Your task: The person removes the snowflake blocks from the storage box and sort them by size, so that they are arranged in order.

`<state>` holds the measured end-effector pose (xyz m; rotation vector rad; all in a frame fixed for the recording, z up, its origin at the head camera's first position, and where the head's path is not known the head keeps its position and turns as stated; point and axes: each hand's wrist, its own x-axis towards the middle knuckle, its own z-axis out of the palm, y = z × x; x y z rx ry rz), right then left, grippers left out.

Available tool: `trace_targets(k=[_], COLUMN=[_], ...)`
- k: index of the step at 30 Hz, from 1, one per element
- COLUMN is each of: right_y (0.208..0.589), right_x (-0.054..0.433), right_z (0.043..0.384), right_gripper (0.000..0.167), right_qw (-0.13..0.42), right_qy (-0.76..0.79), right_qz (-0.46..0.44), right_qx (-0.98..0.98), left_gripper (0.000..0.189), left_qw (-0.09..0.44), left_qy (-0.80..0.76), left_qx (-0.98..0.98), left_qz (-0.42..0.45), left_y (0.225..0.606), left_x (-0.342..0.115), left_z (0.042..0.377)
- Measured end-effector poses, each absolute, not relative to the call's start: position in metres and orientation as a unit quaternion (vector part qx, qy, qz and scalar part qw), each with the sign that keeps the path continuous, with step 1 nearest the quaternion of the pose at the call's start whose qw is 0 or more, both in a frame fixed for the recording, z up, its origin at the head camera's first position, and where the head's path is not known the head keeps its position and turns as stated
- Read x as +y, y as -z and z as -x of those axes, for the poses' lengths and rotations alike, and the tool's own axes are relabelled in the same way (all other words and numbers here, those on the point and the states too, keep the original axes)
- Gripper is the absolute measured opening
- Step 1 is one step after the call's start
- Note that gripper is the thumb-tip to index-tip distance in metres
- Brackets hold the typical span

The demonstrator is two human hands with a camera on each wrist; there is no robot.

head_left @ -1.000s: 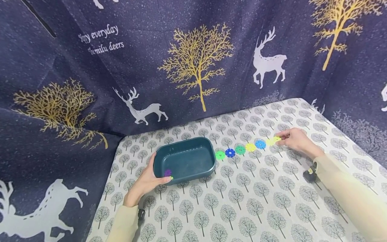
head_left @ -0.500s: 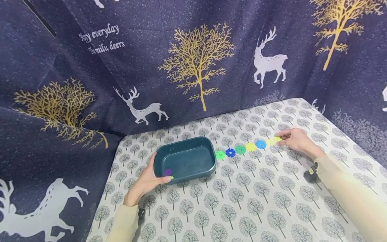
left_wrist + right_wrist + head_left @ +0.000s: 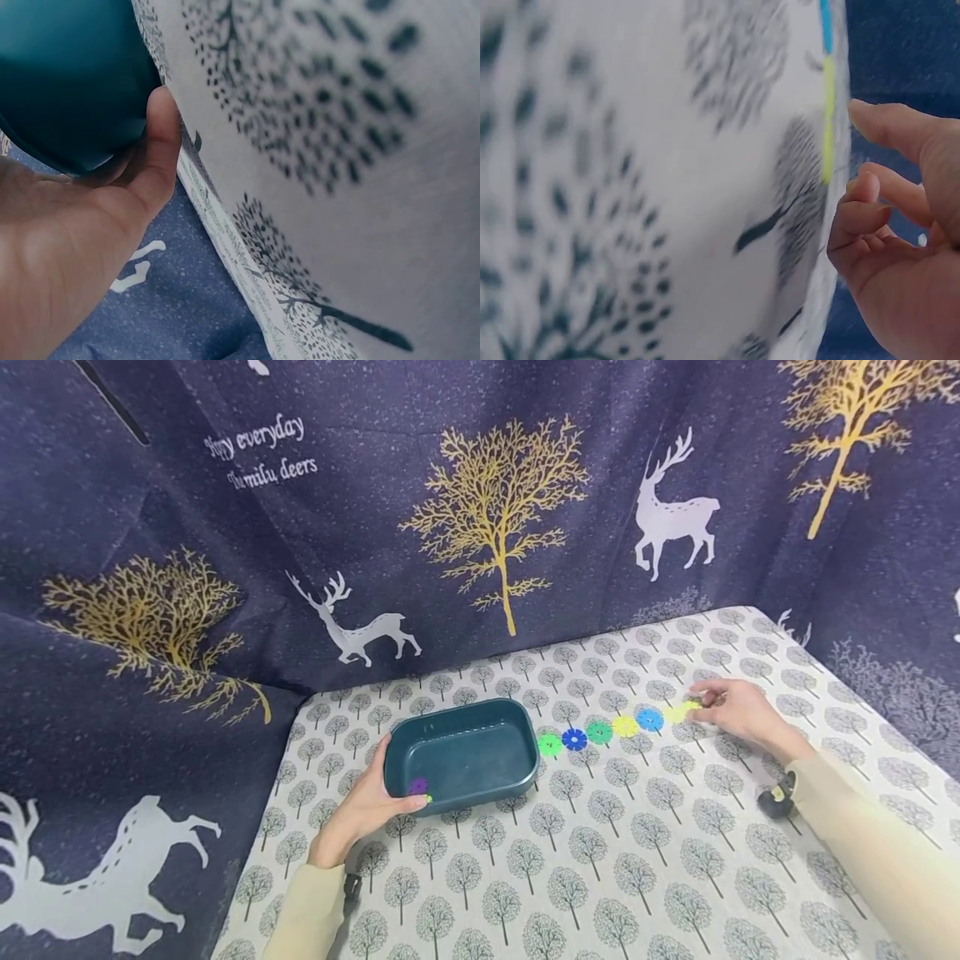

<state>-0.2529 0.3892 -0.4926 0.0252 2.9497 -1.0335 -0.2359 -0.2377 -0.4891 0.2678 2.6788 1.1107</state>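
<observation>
My left hand (image 3: 367,810) holds the left end of a dark teal plastic basin (image 3: 465,758), thumb along the near side and fingers at the far left side. Inside its near left corner lie a purple snowflake disc (image 3: 418,787) and a bit of yellow-green by the thumb. A row of notched snowflake discs runs right from the basin: light green (image 3: 550,744), dark blue (image 3: 574,739), green (image 3: 599,732), yellow (image 3: 625,726), light blue (image 3: 650,720), then yellow (image 3: 678,713). My right hand (image 3: 742,714) hovers at the row's yellow end, thumb and fingers apart, nothing between them.
A white tablecloth (image 3: 570,860) with printed trees covers the table. Dark blue curtains (image 3: 360,527) with deer and gold trees hang close behind it and at both sides. A dark band (image 3: 780,793) sits on my right wrist.
My right fingers have parted from the yellow disc at the row's end and drawn slightly right. The view has shifted a little; the left hand and basin stay in place.
</observation>
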Motion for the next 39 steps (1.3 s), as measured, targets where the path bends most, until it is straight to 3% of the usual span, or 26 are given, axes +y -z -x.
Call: trace_targets(k=[7,11,25,39], right_y=[0.469,0.460,0.442,0.431], right_x=[0.355,0.330,0.246,0.162], right_z=[0.241,0.237,0.238,0.256], right_gripper=[0.056,0.054,0.048,0.045], right_qw=[-0.050,-0.056,-0.037,0.025], right_qy=[0.344,0.369,0.433,0.447], right_qz=[0.005,0.029,0.127,0.219], right_qx=[0.938,0.927,0.892,0.867], left_gripper=[0.140,0.140,0.142,0.141], left_qw=[0.114,0.115,0.120,0.118], left_qy=[-0.384,-0.379,-0.375,-0.383], left_qx=[0.912,0.914,0.915,0.913], left_qz=[-0.086,-0.087,-0.086,-0.074], left_y=[0.489,0.489,0.490,0.491], left_x=[-0.237,-0.237,-0.238,-0.239], left_z=[0.237,0.236,0.236,0.237])
